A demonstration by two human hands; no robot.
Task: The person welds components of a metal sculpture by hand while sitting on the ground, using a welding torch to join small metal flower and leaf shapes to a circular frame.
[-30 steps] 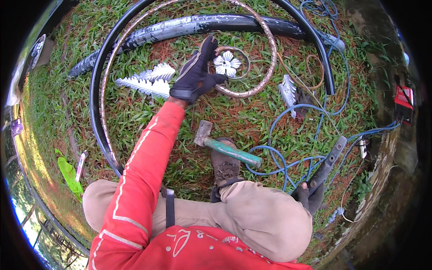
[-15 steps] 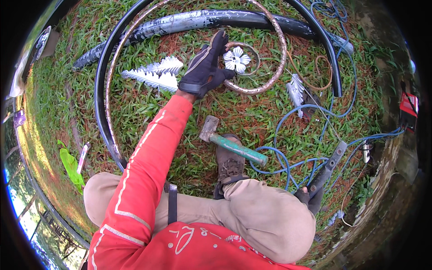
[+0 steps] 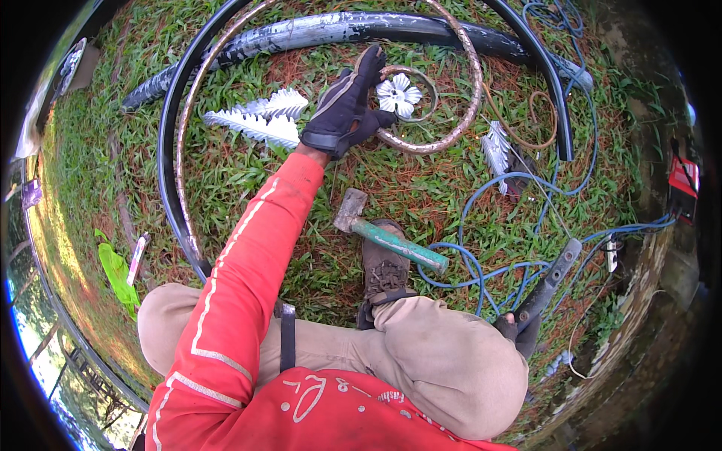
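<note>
My left hand [image 3: 344,105], in a dark glove, is wrapped round the inner bend of a coppery metal scroll [image 3: 474,90], hiding part of the bar. Its thumb and forefinger reach toward a silvery metal flower [image 3: 398,96] inside the curl. At the lower right, my gloved right hand [image 3: 520,335] grips a dark welding electrode holder [image 3: 553,282], mostly hidden by my knee. From the holder a thin welding rod [image 3: 538,180] points up and left toward a silvery metal leaf [image 3: 496,146]. A hammer [image 3: 387,237] with a green handle rests against my boot.
A black curved bar [image 3: 167,158] arcs outside the scroll, and a peeling dark pipe [image 3: 301,31] lies behind. More silvery leaves [image 3: 259,120] lie left of my left hand. Blue cable [image 3: 470,218] loops across the grass at right, near a red-and-black object [image 3: 683,184].
Both hands keep their grips. Only a slight shift of the whole view shows; the scroll, flower and hammer stay in place.
</note>
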